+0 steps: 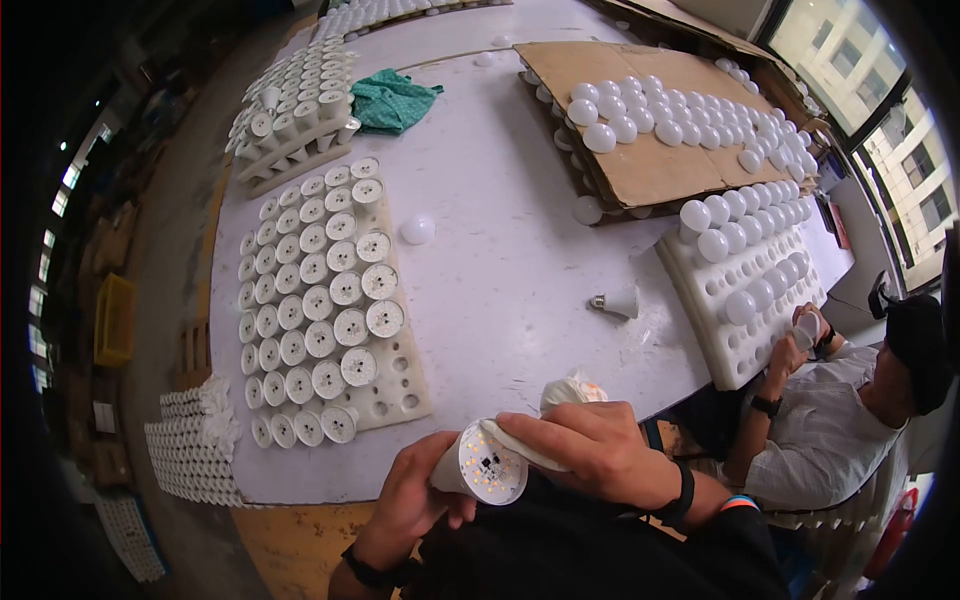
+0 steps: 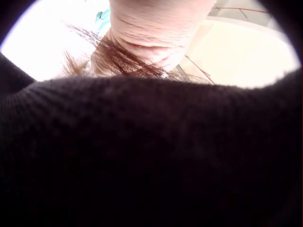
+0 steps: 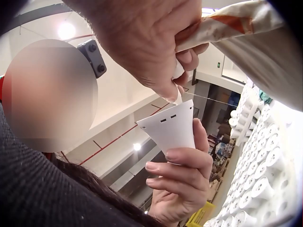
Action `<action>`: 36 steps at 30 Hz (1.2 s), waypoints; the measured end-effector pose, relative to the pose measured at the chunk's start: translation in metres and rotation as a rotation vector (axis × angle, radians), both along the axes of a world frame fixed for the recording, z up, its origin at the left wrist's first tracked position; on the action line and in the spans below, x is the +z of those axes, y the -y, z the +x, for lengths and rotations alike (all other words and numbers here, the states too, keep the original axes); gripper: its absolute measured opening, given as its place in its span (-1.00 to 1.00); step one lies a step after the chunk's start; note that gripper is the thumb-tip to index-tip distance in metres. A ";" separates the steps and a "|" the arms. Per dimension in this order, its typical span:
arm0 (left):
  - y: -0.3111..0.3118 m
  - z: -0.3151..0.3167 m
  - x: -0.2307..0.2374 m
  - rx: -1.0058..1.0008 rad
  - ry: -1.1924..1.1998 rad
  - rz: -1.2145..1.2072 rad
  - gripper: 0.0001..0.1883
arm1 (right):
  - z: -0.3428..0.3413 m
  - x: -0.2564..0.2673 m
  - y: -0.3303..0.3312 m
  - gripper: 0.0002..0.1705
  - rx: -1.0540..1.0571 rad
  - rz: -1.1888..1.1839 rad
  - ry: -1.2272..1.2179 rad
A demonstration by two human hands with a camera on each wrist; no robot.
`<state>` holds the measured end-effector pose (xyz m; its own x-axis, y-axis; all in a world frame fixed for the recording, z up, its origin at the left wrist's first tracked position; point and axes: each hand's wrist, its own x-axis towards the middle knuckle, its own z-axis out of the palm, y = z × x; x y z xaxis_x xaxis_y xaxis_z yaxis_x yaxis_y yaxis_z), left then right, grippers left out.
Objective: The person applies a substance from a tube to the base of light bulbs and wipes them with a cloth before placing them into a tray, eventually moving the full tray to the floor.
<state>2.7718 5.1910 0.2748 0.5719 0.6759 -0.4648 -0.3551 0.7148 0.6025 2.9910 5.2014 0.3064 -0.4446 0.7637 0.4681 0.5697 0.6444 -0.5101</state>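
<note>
My left hand (image 1: pixel 405 490) grips a white, cone-shaped LED bulb housing (image 1: pixel 492 472), its open end and dotted LED board facing up toward the head camera. In the right wrist view, the fingers curl round the lower part of the housing (image 3: pixel 171 130). A white cloth (image 1: pixel 572 388) with orange marks is bunched in my right hand (image 1: pixel 610 455). Pinched between thumb and fingers, part of that cloth lies at the housing's rim. Dark fabric and a stretch of skin fill most of the left wrist view, and the housing is hidden there.
A foam tray (image 1: pixel 408 385) of upright housings stands left on the table. A loose dome (image 1: pixel 418 229) and a bulb (image 1: pixel 615 302) lie mid-table. Cardboard (image 1: pixel 640 180) carries white domes. At right, a seated person (image 1: pixel 820 425) handles a white piece beside another foam tray (image 1: pixel 715 345).
</note>
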 end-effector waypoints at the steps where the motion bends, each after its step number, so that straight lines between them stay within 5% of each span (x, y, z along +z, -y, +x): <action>1: 0.000 0.000 0.002 0.027 -0.022 0.012 -0.48 | 0.000 0.001 0.000 -0.46 -0.001 -0.005 -0.006; 8: 0.007 0.004 0.009 0.243 -0.052 0.127 -0.60 | 0.001 0.005 -0.001 -0.61 -0.007 -0.065 0.030; 23: 0.002 -0.001 0.003 0.324 0.007 0.379 -0.88 | 0.004 -0.006 -0.002 -0.74 0.015 -0.211 -0.052; 33: -0.003 0.003 -0.016 0.375 0.087 0.688 -0.84 | 0.010 0.000 0.000 -0.81 0.062 -0.513 -0.216; 36: -0.017 0.012 -0.030 0.460 0.191 0.140 -0.67 | 0.020 0.001 0.002 -0.81 -0.013 -0.557 -0.310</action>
